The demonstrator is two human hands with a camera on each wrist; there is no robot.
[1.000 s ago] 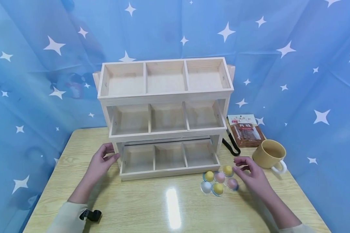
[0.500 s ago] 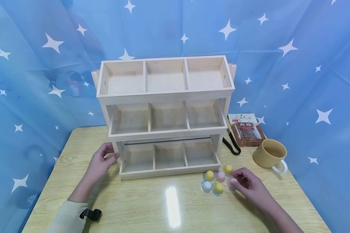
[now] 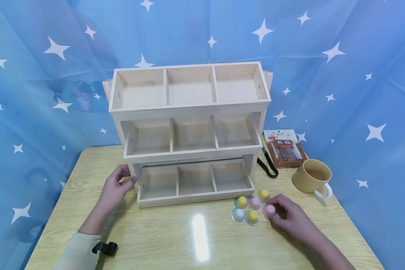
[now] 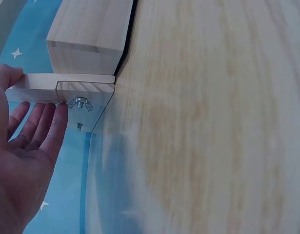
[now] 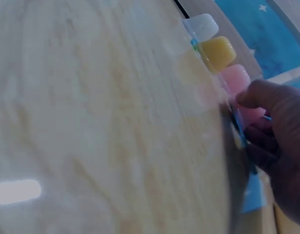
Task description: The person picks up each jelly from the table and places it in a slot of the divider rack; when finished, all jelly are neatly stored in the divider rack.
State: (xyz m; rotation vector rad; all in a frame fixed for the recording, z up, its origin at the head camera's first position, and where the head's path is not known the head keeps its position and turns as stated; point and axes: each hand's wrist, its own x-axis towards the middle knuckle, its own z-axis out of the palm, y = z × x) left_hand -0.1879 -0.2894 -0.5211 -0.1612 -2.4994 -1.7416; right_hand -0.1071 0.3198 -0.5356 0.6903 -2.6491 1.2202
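In the head view, my right hand (image 3: 291, 217) pinches a pink domed jelly cup (image 3: 269, 210) between thumb and fingers, low over the table. In the right wrist view, the thumb lies against the pink jelly cup (image 5: 235, 78) and partly covers it. Beside it stand a white jelly cup (image 3: 237, 215), a pink one (image 3: 254, 203) and several yellow ones (image 3: 252, 216), domes up. My left hand (image 3: 116, 185) grips the left side of the three-tier wooden shelf (image 3: 189, 110). The left wrist view has its thumb above and fingers below a wooden piece (image 4: 86, 90) with a wing nut.
Each shelf tier has three compartments. Right of the shelf lie a black-handled tool (image 3: 268, 167) and a brown packet (image 3: 285, 150). A tan mug (image 3: 307, 176) with a white handle stands near the right edge. A blue starry curtain (image 3: 324, 86) hangs behind the wooden table (image 3: 155, 240).
My right hand has moved slightly down and left from above the jelly cups onto the pink one at the right, which it now pinches. The left hand keeps its place on the shelf.
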